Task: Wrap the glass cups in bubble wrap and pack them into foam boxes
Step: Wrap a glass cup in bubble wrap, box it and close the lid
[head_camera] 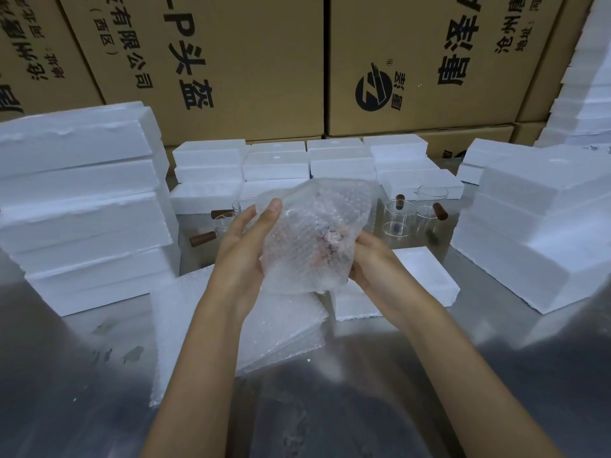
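A bundle of bubble wrap (310, 236) is held up above the table between both hands. My left hand (244, 246) grips its left side with the thumb over the top edge. My right hand (370, 262) holds its right side, fingers tucked into the wrap. What is inside the bundle shows only as a blur. Under the hands lies a stack of bubble wrap sheets (281, 325). Behind it, an open foam box (426, 276) sits on the metal table. Bare glass cups with brown wooden handles (400, 219) stand at the back right, others (218, 223) at the back left.
Stacks of white foam boxes rise at the left (82, 206), the right (529, 226) and along the back (297, 163). Large printed cardboard cartons (231, 61) form a wall behind. The steel table top (66, 375) is bare near me.
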A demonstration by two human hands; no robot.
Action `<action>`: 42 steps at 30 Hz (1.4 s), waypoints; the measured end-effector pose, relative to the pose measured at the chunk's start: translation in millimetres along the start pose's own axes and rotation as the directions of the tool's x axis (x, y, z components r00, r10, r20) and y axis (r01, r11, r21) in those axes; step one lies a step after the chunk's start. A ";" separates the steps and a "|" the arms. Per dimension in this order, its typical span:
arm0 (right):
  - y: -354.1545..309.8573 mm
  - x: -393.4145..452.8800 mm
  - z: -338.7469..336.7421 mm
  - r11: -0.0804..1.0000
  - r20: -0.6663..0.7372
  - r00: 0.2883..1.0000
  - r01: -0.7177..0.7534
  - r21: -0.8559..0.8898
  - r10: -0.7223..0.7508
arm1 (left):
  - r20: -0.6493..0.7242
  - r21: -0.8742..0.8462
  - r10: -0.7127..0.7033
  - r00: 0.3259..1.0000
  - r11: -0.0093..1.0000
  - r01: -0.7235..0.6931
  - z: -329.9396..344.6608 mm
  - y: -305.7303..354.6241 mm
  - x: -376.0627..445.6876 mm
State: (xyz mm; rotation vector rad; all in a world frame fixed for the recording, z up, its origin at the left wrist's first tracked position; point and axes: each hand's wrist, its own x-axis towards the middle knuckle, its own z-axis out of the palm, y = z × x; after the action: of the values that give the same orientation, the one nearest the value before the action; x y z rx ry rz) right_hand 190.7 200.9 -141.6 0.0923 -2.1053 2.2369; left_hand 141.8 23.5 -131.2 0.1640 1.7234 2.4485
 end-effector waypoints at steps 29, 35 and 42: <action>-6.6 -5.9 -3.5 0.982 -0.043 0.982 0.179 -0.053 -0.182 | 0.282 -0.363 0.036 0.959 0.929 0.072 18.6 -5.8 -5.9; -7.5 6.3 -28.7 0.995 -0.484 0.872 0.023 -0.100 -0.069 | 0.352 0.100 -0.182 0.918 0.983 0.156 28.1 -14.9 -11.9; -5.7 -10.9 -37.3 0.950 -0.503 0.842 0.034 -0.312 -0.195 | 0.423 0.584 -0.232 0.876 0.809 -0.067 33.7 -13.8 -21.2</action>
State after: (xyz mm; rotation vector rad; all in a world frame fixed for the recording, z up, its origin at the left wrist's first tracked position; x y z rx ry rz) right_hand 202.2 238.3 -139.1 -0.3634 -2.0088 1.6061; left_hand 169.2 55.5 -133.0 0.6777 2.0969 1.5350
